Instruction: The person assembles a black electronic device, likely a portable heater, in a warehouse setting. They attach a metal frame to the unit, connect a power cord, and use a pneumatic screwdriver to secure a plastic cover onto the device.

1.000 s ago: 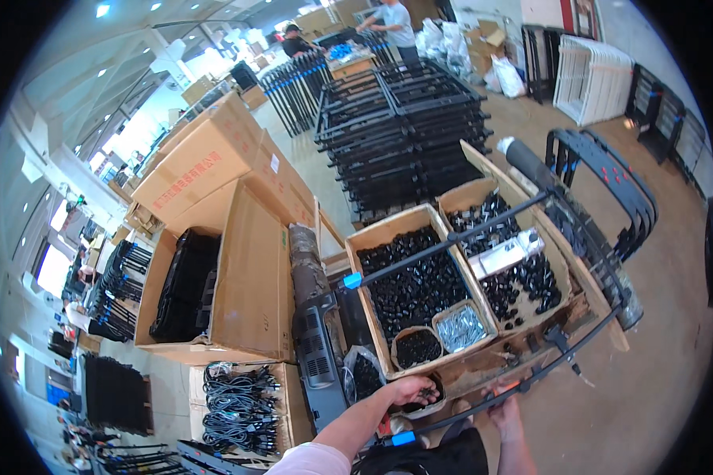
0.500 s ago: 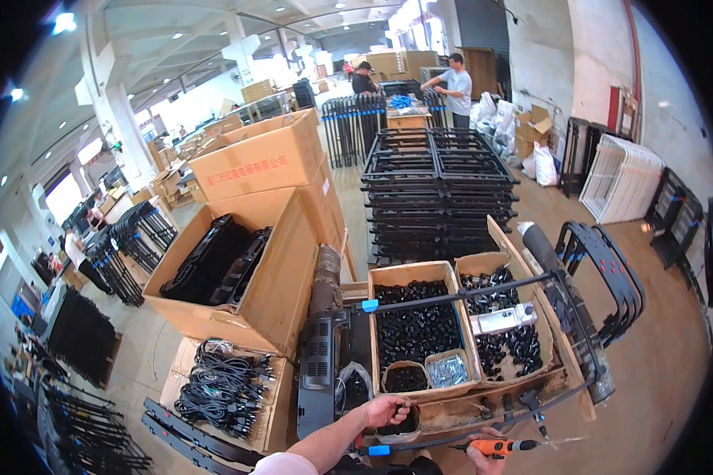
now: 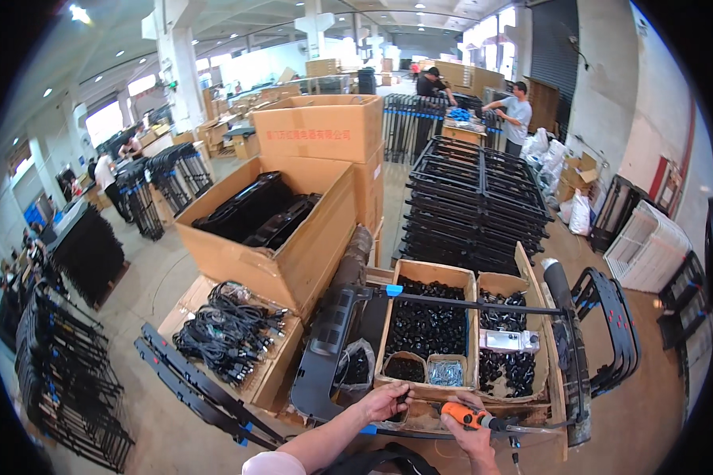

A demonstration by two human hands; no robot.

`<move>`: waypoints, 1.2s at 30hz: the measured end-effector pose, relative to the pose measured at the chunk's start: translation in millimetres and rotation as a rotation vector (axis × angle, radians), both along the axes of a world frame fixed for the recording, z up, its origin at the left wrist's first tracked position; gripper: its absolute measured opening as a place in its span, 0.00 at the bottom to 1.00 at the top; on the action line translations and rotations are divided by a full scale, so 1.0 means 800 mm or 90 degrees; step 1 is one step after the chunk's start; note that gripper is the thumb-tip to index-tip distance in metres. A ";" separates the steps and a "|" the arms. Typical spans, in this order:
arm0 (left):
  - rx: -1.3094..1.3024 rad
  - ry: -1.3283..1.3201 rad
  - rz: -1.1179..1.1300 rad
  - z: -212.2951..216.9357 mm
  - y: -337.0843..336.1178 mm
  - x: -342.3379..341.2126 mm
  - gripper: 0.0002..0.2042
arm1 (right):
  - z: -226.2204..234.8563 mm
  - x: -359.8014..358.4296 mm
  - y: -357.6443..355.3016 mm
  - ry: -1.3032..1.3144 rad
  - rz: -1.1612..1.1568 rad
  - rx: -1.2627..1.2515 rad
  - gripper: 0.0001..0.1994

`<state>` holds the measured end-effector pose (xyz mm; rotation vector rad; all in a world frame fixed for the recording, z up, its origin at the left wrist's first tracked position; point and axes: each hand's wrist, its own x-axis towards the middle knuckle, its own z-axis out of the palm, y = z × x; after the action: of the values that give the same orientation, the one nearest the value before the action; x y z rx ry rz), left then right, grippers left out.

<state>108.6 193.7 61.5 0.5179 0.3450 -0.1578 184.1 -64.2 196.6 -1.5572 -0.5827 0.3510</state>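
My left hand [image 3: 385, 401] is closed, fingertips pinched on a small dark part at the near edge of the parts bins. In my right hand [image 3: 474, 440] is an orange electric screwdriver [image 3: 466, 416], its bit pointing right along the near bar. A black tubular frame [image 3: 483, 305] with blue tape lies across the bench, joined at the left to a black plastic housing [image 3: 325, 356]. Under its bars stand a wooden-edged bin of small black parts [image 3: 428, 324] and a tub of silver screws [image 3: 445, 372]. A tub of small dark pieces [image 3: 405, 368] sits beside the screws.
Bundled black cables [image 3: 230, 332] lie on a carton at the left, below an open cardboard box [image 3: 293, 261] of black housings. Stacked black frames [image 3: 475, 206] rise beyond the bench. More curved black frames [image 3: 610, 332] stand at the right. Two people work at the back.
My right hand has brought the screwdriver up and left, nearer my left hand. The left hand stays by the bins' near edge, fingers still pinched. The view has turned left.
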 end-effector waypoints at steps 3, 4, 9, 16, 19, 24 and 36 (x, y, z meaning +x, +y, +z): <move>0.033 0.023 0.047 0.008 -0.007 -0.016 0.09 | 0.012 0.009 0.013 -0.001 0.038 -0.005 0.31; 0.042 0.027 0.059 0.011 -0.010 -0.020 0.09 | 0.013 0.010 0.017 0.010 0.044 0.009 0.31; 0.096 0.094 0.160 0.007 -0.024 -0.036 0.09 | 0.020 0.018 0.040 0.003 0.084 0.045 0.29; 0.073 0.187 0.306 0.021 -0.035 -0.065 0.12 | 0.016 0.024 0.076 0.026 0.144 0.099 0.26; 0.053 0.159 0.350 0.044 -0.038 -0.082 0.14 | 0.021 0.023 0.089 0.016 0.172 0.096 0.27; 0.097 0.156 0.362 0.054 -0.040 -0.095 0.15 | 0.028 0.021 0.117 0.039 0.199 0.130 0.26; 0.117 0.131 0.429 0.057 0.031 -0.087 0.16 | 0.053 0.007 0.187 0.017 0.223 0.121 0.27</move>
<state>39.1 218.7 106.7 0.5418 0.7205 0.4797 189.4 85.6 238.9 -1.2648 -0.8457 0.5642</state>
